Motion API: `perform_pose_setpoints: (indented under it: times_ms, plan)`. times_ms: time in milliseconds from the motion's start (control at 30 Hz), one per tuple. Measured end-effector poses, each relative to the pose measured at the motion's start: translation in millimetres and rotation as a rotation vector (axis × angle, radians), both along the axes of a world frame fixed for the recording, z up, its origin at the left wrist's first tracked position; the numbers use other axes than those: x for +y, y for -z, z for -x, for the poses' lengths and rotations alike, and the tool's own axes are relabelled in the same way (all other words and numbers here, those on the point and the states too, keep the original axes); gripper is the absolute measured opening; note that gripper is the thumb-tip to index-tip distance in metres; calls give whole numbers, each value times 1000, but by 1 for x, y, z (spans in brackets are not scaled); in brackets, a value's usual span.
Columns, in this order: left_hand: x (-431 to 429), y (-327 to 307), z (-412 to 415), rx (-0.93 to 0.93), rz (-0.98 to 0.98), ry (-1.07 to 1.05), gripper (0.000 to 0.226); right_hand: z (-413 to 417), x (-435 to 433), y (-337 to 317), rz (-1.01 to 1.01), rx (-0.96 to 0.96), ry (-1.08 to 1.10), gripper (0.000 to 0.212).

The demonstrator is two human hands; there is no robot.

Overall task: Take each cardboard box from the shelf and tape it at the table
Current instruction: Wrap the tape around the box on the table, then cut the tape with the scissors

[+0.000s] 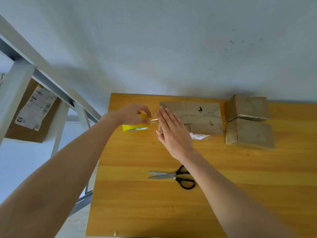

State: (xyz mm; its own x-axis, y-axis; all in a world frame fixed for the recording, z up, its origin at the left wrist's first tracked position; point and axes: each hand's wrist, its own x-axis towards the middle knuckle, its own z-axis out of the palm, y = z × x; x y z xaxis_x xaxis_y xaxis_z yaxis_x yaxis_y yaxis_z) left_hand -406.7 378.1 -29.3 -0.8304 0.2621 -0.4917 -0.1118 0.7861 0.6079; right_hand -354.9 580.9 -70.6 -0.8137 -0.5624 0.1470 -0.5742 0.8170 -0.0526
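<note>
Taping was in hand: left hand (132, 115) pinched the roll (135, 127) beside the box (197, 117), right hand (173, 133) spread flat on it; scissors (173, 176) likely needed next.

One pair of scissors (173, 176) lies flat on the wooden tabletop (137, 206) in front of me, black handles to the right, blades slightly parted and pointing left. A white printed paper slip (199, 135) lies farther back, well apart from the scissors. Behind the tabletop stands a pale grey wall (171, 40) with dark scuff marks at its upper right.
</note>
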Motion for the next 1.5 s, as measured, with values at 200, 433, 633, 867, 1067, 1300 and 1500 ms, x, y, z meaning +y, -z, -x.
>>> perform_pose_setpoints:
  times_ms: [200,433,633,867,1067,1300,1500]
  plan:
    - [9,2,-8,51,-89,-39,20,-3,7,-4,86,-91,-22,71]
    - [15,7,-19,-9,-190,-109,21,-48,44,0,-8,73,-148,64]
    - [11,6,-21,5,-185,-101,24,-85,80,16,-117,-177,-21,53]
    - [6,6,-24,48,-175,-86,22,-107,87,21,-318,-532,64,44]
    - [2,4,-23,66,-155,-61,19,-110,78,26,-338,-527,94,42]
    - [0,2,-22,45,-141,-51,20,-112,64,8,-18,-738,353,40]
    - [1,0,-21,34,-108,-1,21,-115,45,-10,544,-1100,546,56]
